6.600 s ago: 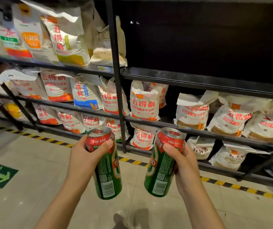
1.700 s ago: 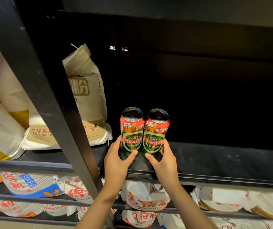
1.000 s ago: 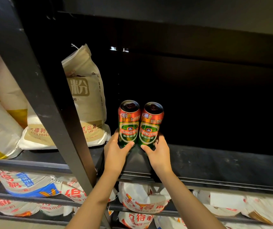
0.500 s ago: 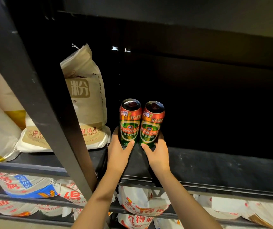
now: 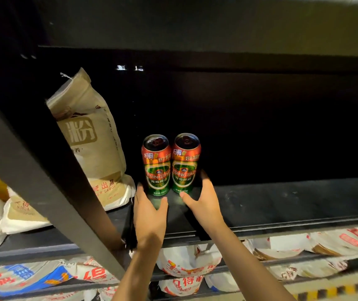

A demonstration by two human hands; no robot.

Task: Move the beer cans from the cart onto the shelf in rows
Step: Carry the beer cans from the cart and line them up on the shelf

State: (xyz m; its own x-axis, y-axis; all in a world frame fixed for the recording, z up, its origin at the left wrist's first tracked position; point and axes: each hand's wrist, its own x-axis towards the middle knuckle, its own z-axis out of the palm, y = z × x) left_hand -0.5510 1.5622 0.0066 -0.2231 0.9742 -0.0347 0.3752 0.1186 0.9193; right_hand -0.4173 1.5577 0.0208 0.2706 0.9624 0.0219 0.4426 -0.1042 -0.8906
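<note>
Half a second ago both hands were wrapped around the bottoms of the two beer cans; now they have drawn back toward the shelf's front edge and let go. The left hand (image 5: 149,216) hovers just in front of the left can (image 5: 156,165), fingers spread and relaxed, thumb tip near the can's base but not gripping it. The right hand (image 5: 204,203) is likewise slack, its fingers straight beside the lower right of the right can (image 5: 185,162) and its thumb just in front of that can's base; whether the fingertips still touch the can cannot be told.

The cans stand upright on the black shelf (image 5: 282,203), side by side and touching, labels facing forward. Each has a red upper band with Chinese characters, a green body with a red-and-gold emblem, and a dark top with the pull tab showing. They stand just right of the tan flour sack (image 5: 87,135), which leans upright on the same shelf. The black upright post (image 5: 43,174) slants across left of the cans, in front of the sack.
</note>
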